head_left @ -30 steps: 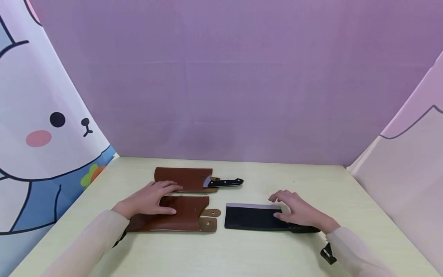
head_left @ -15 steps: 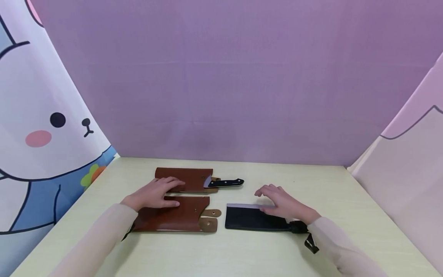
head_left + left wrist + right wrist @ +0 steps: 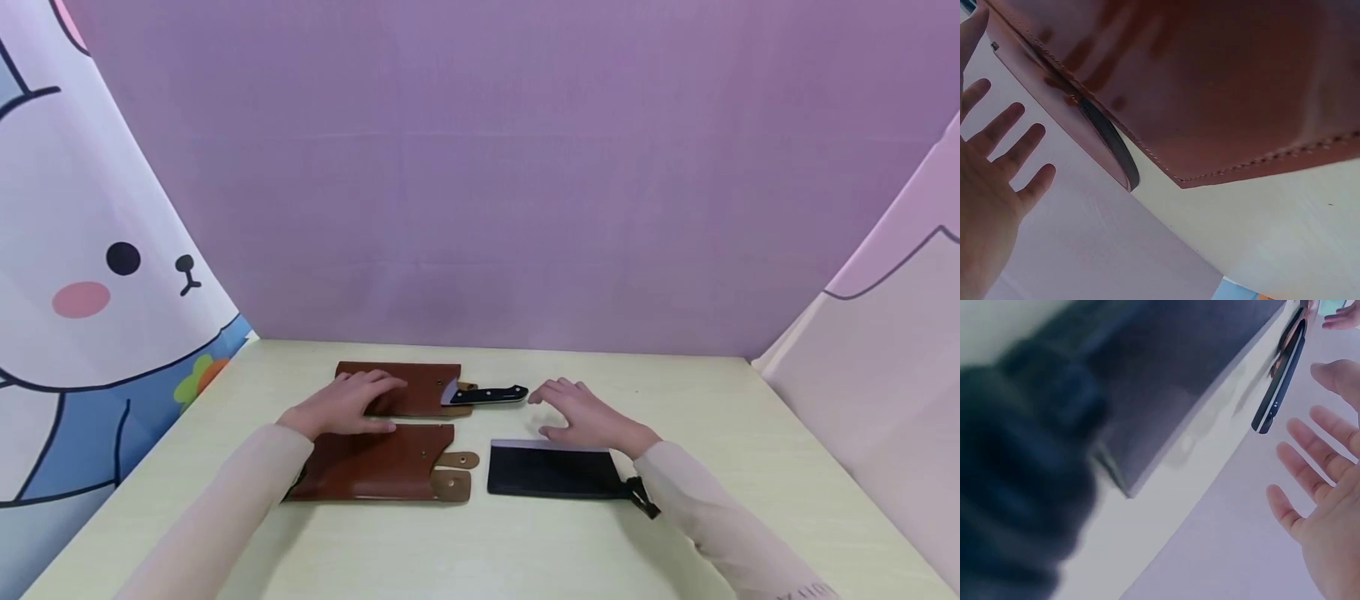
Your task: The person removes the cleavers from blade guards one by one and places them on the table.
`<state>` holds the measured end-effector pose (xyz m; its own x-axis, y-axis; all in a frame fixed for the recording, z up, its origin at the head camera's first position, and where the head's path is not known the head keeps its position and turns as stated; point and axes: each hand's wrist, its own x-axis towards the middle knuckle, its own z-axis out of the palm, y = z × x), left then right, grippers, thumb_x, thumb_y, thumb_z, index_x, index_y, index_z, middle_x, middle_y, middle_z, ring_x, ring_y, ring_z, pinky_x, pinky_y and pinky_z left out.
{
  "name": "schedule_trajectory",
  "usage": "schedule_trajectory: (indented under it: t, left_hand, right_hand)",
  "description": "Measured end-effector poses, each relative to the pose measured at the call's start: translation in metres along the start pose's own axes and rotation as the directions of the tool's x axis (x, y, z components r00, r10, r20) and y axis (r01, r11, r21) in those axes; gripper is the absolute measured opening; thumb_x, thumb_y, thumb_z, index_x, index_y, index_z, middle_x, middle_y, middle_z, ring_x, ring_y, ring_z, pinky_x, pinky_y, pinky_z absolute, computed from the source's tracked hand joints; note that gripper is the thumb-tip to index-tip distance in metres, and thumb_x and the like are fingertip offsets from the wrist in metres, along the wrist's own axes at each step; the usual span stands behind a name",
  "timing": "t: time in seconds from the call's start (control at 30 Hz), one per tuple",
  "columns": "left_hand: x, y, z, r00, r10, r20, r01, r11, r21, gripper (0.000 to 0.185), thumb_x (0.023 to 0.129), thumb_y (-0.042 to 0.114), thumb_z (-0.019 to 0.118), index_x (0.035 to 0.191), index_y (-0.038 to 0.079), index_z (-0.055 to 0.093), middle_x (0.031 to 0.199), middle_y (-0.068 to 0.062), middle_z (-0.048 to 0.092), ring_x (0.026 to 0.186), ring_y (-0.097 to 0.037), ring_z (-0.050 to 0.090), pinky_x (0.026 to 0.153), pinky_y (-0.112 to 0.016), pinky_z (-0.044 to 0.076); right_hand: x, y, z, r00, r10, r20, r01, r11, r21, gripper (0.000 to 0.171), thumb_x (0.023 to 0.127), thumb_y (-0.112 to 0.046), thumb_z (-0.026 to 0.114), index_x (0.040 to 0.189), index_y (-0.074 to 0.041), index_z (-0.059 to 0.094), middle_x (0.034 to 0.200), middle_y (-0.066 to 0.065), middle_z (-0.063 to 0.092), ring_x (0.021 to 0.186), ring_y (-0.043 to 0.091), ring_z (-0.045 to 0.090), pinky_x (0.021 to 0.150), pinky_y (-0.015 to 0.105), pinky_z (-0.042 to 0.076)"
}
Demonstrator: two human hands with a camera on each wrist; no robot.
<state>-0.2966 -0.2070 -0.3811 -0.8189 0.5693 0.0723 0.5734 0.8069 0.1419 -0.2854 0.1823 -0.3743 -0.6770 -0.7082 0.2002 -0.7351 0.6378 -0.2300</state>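
Two brown leather sheaths lie left of centre. The far sheath (image 3: 408,385) (image 3: 1210,75) holds a knife whose black handle (image 3: 489,393) (image 3: 1279,381) sticks out to the right. The near sheath (image 3: 375,465) is empty, with its strap tabs lying loose. My left hand (image 3: 362,398) (image 3: 997,169) reaches over the far sheath's left part with straight, spread fingers; I cannot tell whether it touches. My right hand (image 3: 564,407) (image 3: 1325,500) hovers open just right of the knife handle and holds nothing. A black cleaver (image 3: 551,472) (image 3: 1179,369) lies flat below that hand.
The pale table (image 3: 525,550) runs to a purple backdrop (image 3: 487,167). A cartoon rabbit curtain (image 3: 90,275) bounds the left side and a pale curtain (image 3: 885,375) the right. The cleaver's handle end (image 3: 641,493) sits under my right sleeve.
Both hands have moved away from me. The left went from the near sheath to the far one; the right left the cleaver and came up beside the knife handle.
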Motion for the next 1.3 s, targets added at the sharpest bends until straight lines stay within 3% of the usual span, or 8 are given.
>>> schedule_trajectory:
  t: [0.33,0.7,1.07,1.3]
  left_hand:
    - [0.012,0.0,-0.004,0.999,-0.043,-0.022,0.044,0.999,0.03,0.07,0.078,0.052,0.064,0.136,0.019,0.043,0.136,-0.011,0.044,0.123,-0.032,0.043,0.095,-0.059,0.031]
    - [0.02,-0.003,-0.005,0.996,-0.081,-0.044,0.081,0.997,0.003,0.071,0.078,0.048,0.066,0.137,0.017,0.041,0.136,-0.013,0.044,0.119,-0.037,0.046,0.092,-0.061,0.032]
    - [0.026,-0.004,-0.002,0.992,-0.124,0.019,0.124,0.992,-0.026,0.079,0.075,0.052,0.067,0.139,0.015,0.038,0.137,-0.017,0.041,0.122,-0.041,0.042,0.094,-0.063,0.03]
    - [0.028,-0.004,0.0,0.979,-0.184,0.083,0.187,0.982,-0.024,0.09,0.069,0.06,0.068,0.141,0.017,0.036,0.14,-0.016,0.038,0.125,-0.041,0.039,0.096,-0.064,0.027]
  right_hand:
    - [0.026,0.005,0.001,1.0,0.023,0.003,-0.023,1.0,-0.005,0.039,0.082,-0.02,0.064,0.117,-0.007,0.054,0.116,0.005,0.056,0.108,0.022,0.048,0.085,0.045,0.036]
    - [0.047,0.007,0.011,0.994,0.095,0.047,-0.095,0.996,-0.003,0.041,0.082,-0.017,0.064,0.12,-0.007,0.053,0.119,0.005,0.055,0.114,0.024,0.046,0.092,0.049,0.035]
    - [0.057,0.005,0.018,0.986,0.127,0.106,-0.125,0.992,-0.026,0.04,0.083,-0.018,0.063,0.12,-0.008,0.053,0.119,0.006,0.055,0.111,0.023,0.047,0.093,0.049,0.035]
    - [0.061,0.005,0.02,0.983,0.139,0.12,-0.138,0.99,-0.022,0.039,0.083,-0.017,0.064,0.12,-0.009,0.054,0.119,0.005,0.056,0.111,0.024,0.047,0.094,0.051,0.035]
